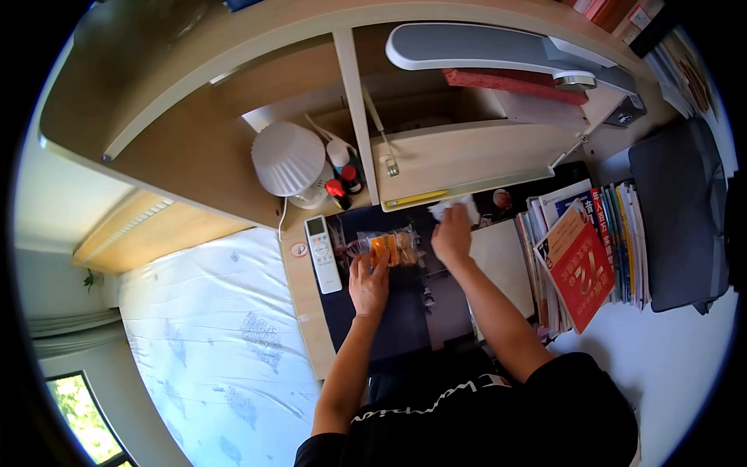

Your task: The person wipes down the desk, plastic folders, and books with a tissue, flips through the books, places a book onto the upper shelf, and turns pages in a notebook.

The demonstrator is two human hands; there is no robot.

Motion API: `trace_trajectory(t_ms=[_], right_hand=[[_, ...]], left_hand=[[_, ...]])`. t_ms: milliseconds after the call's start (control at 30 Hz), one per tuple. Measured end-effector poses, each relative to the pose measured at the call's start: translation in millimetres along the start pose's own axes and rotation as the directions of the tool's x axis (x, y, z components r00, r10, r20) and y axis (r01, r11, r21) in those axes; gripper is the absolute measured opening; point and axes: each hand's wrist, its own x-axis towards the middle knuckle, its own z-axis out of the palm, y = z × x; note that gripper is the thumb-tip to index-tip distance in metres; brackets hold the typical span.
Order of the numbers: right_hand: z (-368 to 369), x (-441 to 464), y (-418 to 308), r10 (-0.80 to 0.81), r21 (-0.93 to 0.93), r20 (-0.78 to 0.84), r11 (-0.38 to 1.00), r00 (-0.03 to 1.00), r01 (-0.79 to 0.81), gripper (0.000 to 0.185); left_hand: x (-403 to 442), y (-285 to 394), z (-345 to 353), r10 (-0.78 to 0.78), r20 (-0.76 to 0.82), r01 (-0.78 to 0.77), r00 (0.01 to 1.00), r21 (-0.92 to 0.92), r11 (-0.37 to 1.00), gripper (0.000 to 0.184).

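Over your table (315, 342), left hand (369, 289) and right hand (453, 240) curl, grip impossible to tell. The snack packet (400, 247), touching your left at 1 o'clock, looks light, slippery, crushable: best held by its edge. Probably-soft white tissue (469, 210): your right's 12 o'clock.

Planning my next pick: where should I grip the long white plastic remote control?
Probably pinch the remote control by both long edges at mid-length, from above on the picture's left: it is narrow and lies flat, buttons up. The left hand and clear orange-labelled packet sit on its other side.
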Motion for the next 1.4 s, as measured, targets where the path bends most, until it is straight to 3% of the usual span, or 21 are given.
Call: trace_trajectory(t_ms=[200, 400, 467, 533, 600, 667, 700, 733, 767, 800, 833, 867, 900, 933, 1033, 1167, 1200, 1267, 1333, 1367, 1400], right_hand=[[0.3, -26.3, -80.1, -0.387, 0.367, -0.002, 0.858, 0.922, 0.36, 0.023], [-1.7, -18.4, -77.7, -0.516, 0.35, -0.018, 0.799, 0.856, 0.489, 0.022], [-16.7, -21.0, -55.0, -0.491, 0.39, 0.137, 0.825, 0.861, 0.409, 0.026], [-26.3, -19.0, -33.1, -0.404, 0.337, 0.135, 0.877, 0.905, 0.342, 0.022], [-38.0, -23.8, -12.8, -0.09, 0.389, 0.228, 0.921, 0.969, -0.006, 0.019], [-46.1, -27.6, 1.3, -0.026, 0.438, 0.246, 0.895, 0.969, -0.087, 0.018], [-53.7, -32.3, 5.6, 0.108, 0.744, 0.36, 0.567, 0.927, -0.355, 0.015], [-74.7, -36.1, 2.9, 0.16, 0.851, 0.502, 0.085, 0.85, -0.518, 0.013], [-102.0, -39.1, 6.8, 0.09, 0.819, 0.573, -0.108, 0.815, -0.564, 0.017], [-117.5, -37.3, 10.3, 0.097, 0.826, 0.563, -0.105, 0.821, -0.554, 0.017], [-124.7, -39.5, 13.6, 0.064, 0.763, 0.616, -0.297, 0.785, -0.574, 0.019], [-132.9, -39.7, 17.4, 0.014, 0.666, 0.66, -0.475, 0.751, -0.576, 0.022], [-159.4, -38.3, 19.9, -0.174, 0.561, 0.67, -0.518, 0.722, -0.646, 0.023], [-169.7, -40.4, 25.0, -0.183, 0.553, 0.673, -0.518, 0.717, -0.652, 0.023], [-189.6, -31.8, 48.8, -0.258, 0.716, 0.535, -0.368, 0.805, -0.594, 0.02], [-204.8, -5.3, 111.1, -0.324, 0.794, 0.503, -0.194, 0.802, -0.576, 0.025], [-206.6, 1.4, 127.8, -0.299, 0.878, 0.448, -0.03, 0.843, -0.477, 0.028], [-206.8, 11.3, 161.1, -0.279, 0.918, 0.334, 0.312, 0.9, -0.244, 0.035], [-222.1, 10.2, 183.9, -0.198, 0.923, 0.261, 0.339, 0.945, -0.184, 0.032], [-222.3, 6.8, 202.9, -0.137, 0.919, 0.207, 0.367, 0.969, -0.144, 0.03], [-223.9, 6.0, 216.3, -0.081, 0.915, 0.141, 0.391, 0.987, -0.098, 0.028]], left_hand=[[-48.4, -11.4, -27.8, -0.041, 0.016, 0.042, 0.999, -0.058, 0.997, 0.038], [-58.0, -16.7, -43.9, -0.033, 0.007, 0.033, 0.999, -0.057, 0.998, 0.038], [-52.7, -11.5, -47.6, -0.043, 0.115, 0.052, 0.992, -0.078, 0.996, 0.046], [-44.4, 3.1, -60.9, -0.009, 0.098, 0.016, 0.995, -0.064, 0.998, 0.047], [-35.8, 15.0, -64.3, 0.025, 0.088, -0.021, 0.996, -0.047, 0.999, 0.048], [-26.8, 26.3, -57.9, 0.112, -0.002, -0.107, 0.994, -0.304, 0.946, 0.052], [-22.3, 31.1, -48.8, 0.152, -0.019, -0.15, 0.988, -0.325, 0.934, 0.051], [-17.1, 43.8, -44.2, 0.168, -0.022, -0.166, 0.985, -0.334, 0.928, 0.051], [-9.0, 62.0, -37.8, -0.045, 0.193, 0.172, 0.98, -0.715, 0.677, 0.049], [-0.6, 77.2, -33.2, -0.127, 0.473, 0.49, 0.872, -0.842, 0.227, 0.048], [8.8, 86.9, -38.0, -0.097, 0.665, 0.671, 0.74, -0.74, 0.052, 0.045], [15.0, 97.6, -39.7, -0.1, 0.665, 0.672, 0.74, -0.739, 0.055, 0.045], [20.2, 108.4, -39.9, -0.007, 0.734, 0.728, 0.679, -0.674, -0.128, 0.044], [21.7, 118.8, -38.5, 0.099, 0.78, 0.766, 0.617, -0.568, -0.299, 0.044], [32.5, 151.4, -30.7, 0.11, 0.732, 0.727, 0.673, -0.625, -0.286, 0.033], [56.8, 197.1, -6.0, 0.093, 0.691, 0.677, 0.716, -0.658, -0.33, 0.025], [66.8, 206.8, 0.4, 0.108, 0.68, 0.672, 0.725, -0.665, -0.327, 0.025], [88.8, 226.8, 7.9, 0.009, 0.622, 0.609, 0.783, -0.763, -0.216, 0.025], [111.7, 228.8, 21.9, -0.147, 0.51, 0.522, 0.847, -0.851, 0.052, 0.021], [116.2, 231.8, 32.1, -0.15, 0.52, 0.532, 0.841, -0.845, 0.05, 0.021], [125.7, 235.1, 35.2, -0.137, 0.425, 0.443, 0.895, -0.811, 0.382, 0.023]])
